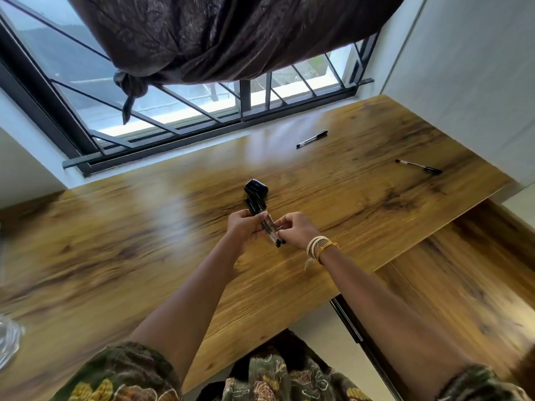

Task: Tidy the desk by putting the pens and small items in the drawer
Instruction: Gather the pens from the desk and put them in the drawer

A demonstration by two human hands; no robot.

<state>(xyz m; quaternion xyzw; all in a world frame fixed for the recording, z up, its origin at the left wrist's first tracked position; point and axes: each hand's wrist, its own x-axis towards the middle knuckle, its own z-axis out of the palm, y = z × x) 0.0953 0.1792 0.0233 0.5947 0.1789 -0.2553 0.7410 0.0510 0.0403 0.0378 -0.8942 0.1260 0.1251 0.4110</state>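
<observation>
Pens (265,224) sit bundled in the left hand (241,227) grip above the surface (144,227), right hand (298,228) pinching their near ends; two loose pens (312,139) lie far right.

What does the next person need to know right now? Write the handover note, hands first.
Left hand: gripping a bundle of pens above the desk.
Right hand: pinching the bundle's near end, squaring it up.
Small black case: on the desk just beyond the bundle.
Loose pens: one near the window, one at the right edge.
Done: several pens gathered. Nothing seen in a drawer; no drawer is clearly visible.
Left: collect both loose pens and the case, then stow everything.
</observation>
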